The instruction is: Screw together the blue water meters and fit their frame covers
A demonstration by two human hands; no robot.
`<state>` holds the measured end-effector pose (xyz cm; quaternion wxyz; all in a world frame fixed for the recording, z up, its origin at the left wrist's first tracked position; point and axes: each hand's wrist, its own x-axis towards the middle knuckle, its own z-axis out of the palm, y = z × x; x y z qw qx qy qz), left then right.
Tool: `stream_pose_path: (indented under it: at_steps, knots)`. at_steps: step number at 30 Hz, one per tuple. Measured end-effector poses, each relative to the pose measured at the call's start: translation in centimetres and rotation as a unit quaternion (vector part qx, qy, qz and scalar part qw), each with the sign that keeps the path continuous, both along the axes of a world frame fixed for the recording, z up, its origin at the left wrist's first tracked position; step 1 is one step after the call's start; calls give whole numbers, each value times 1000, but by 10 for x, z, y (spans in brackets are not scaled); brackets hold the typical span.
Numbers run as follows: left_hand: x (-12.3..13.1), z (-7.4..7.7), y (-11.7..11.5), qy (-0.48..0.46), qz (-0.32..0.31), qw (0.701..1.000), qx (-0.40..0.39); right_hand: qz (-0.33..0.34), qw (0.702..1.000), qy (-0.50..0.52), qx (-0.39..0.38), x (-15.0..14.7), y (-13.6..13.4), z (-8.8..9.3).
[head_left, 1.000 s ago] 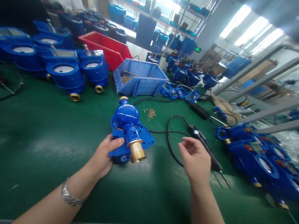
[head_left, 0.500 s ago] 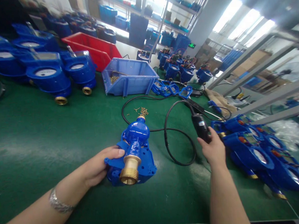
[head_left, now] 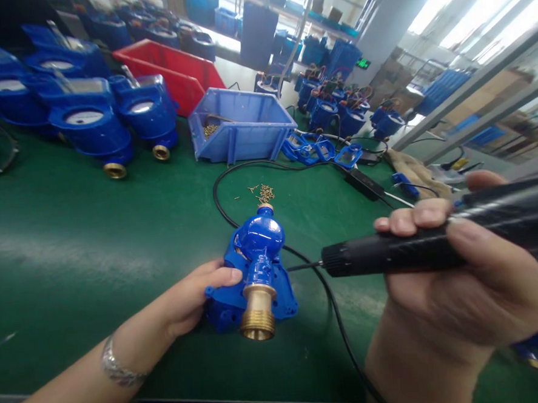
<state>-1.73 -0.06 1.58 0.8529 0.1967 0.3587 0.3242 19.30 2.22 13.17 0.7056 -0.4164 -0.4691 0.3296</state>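
Note:
A blue water meter with brass threaded ends rests on the green table, its large brass opening towards me. My left hand grips the meter's blue housing from the left, thumb on top. My right hand is wrapped round a black electric screwdriver, raised to the right of the meter. The thin bit points left at the housing; whether it touches cannot be made out. Just beyond the meter lies a small pile of brass screws.
A light blue bin with screws and a red bin stand behind. Finished-looking blue meters are at the left. Blue frames lie beside the bin. A black cable crosses the table.
My right hand has lifted the screwdriver off the right side of the table and turned it so its bit points left. My left hand still holds the meter.

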Motion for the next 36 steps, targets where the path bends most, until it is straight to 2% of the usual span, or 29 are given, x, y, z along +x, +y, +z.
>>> stream_pose_path:
  at_steps: [3, 11, 18, 23, 28, 36]
  knots:
    - [1, -3, -1, -3, 3, 1000, 1, 42, 999, -19, -12, -15, 9, -7]
    - [0, -4, 0, 11, -7, 1000, -8, 79, 996, -33, -36, -27, 23, -11]
    - [3, -3, 0, 21, 6, 1000, 0, 155, 981, -12, -113, -34, 30, -41]
    - [5, -1, -1, 34, 23, 999, 1, 110, 989, -4, -94, -37, 30, -52]
    - [7, 0, 0, 31, 26, 999, -13, 83, 991, 1, -107, -39, 28, -55]
    - [8, -5, -2, 24, 29, 999, 15, 60, 992, 1, -108, -39, 27, -58]
